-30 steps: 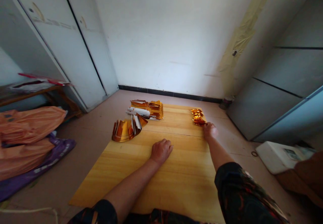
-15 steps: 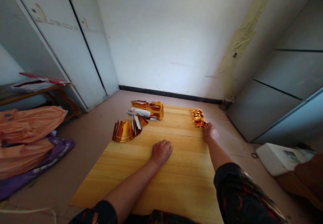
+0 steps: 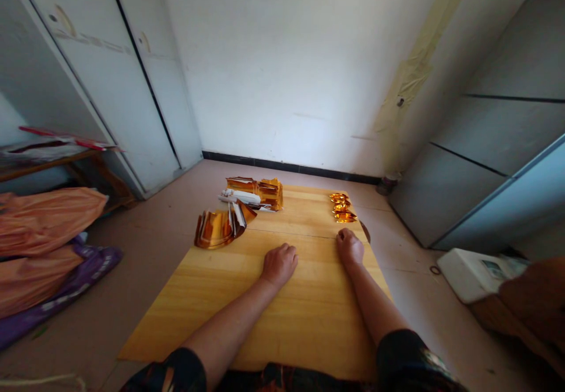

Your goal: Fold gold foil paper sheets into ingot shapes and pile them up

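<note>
My left hand [image 3: 281,264] rests on the wooden tabletop [image 3: 265,321], its fingers curled into a loose fist with nothing visible in them. To its right, my right hand [image 3: 351,249] is also closed on the board, near the right edge, and no object shows in it. Just beyond that hand lies a row of several folded gold foil papers [image 3: 342,208], shaped like small ingots. A fanned stack of gold paper sheets [image 3: 216,227] stands at the left edge. Behind it are another stack of gold sheets [image 3: 270,193] and a white wrapped roll or bundle [image 3: 241,196].
A white wall [image 3: 282,74] rises behind the table. Grey cabinets [image 3: 145,86] stand on the left and a grey fridge-like unit [image 3: 459,145] on the right. Orange bags [image 3: 44,215] lie at the left, and a white box [image 3: 468,271] sits at the right.
My right hand has come away from the nearest folded gold paper and moved back and left onto the board. That paper stays in the row. My left hand has barely moved.
</note>
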Tool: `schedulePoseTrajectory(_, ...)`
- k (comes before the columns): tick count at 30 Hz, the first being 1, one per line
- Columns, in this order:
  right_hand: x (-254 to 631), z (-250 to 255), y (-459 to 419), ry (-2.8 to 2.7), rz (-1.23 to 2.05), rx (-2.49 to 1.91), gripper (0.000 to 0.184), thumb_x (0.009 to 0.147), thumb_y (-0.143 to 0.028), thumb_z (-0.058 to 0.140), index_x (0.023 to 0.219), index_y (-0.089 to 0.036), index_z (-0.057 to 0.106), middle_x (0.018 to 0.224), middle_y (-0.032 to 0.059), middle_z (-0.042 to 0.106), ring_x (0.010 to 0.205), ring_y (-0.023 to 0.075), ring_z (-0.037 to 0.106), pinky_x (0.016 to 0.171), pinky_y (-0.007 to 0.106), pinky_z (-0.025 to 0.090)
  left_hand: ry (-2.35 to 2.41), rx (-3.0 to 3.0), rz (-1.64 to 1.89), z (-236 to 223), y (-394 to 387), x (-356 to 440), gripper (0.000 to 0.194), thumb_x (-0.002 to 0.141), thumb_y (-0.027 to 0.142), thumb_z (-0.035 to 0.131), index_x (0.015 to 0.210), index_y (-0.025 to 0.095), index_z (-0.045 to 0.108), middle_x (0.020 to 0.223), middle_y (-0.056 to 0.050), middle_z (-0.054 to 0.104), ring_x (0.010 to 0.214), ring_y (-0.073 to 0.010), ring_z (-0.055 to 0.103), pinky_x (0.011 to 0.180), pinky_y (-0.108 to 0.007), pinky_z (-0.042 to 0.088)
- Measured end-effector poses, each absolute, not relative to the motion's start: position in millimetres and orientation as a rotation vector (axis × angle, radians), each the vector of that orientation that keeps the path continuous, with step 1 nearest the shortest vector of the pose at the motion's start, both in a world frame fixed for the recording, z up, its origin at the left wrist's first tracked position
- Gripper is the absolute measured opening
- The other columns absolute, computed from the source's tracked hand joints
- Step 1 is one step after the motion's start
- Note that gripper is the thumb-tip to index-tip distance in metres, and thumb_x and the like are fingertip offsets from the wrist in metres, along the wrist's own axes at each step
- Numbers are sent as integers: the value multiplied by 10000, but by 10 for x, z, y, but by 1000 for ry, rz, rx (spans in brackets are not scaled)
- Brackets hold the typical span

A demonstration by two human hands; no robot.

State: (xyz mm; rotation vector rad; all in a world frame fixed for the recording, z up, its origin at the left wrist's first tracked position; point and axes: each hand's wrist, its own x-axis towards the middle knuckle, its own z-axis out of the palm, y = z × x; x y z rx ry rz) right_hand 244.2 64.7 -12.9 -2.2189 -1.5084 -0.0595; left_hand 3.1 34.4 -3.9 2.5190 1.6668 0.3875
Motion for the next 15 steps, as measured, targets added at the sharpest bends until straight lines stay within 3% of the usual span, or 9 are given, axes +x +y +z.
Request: schedulePoseTrajectory(15, 2327, -102, 581, -1663, -129, -2217, 151, 858, -203, 486, 851, -187, 636, 844, 23, 592, 614, 91, 440, 534, 229, 178, 1646, 2497, 446, -9, 326, 20, 194, 876, 268, 431, 828, 216, 612, 875, -43, 621, 824, -168, 593, 691, -263, 421)
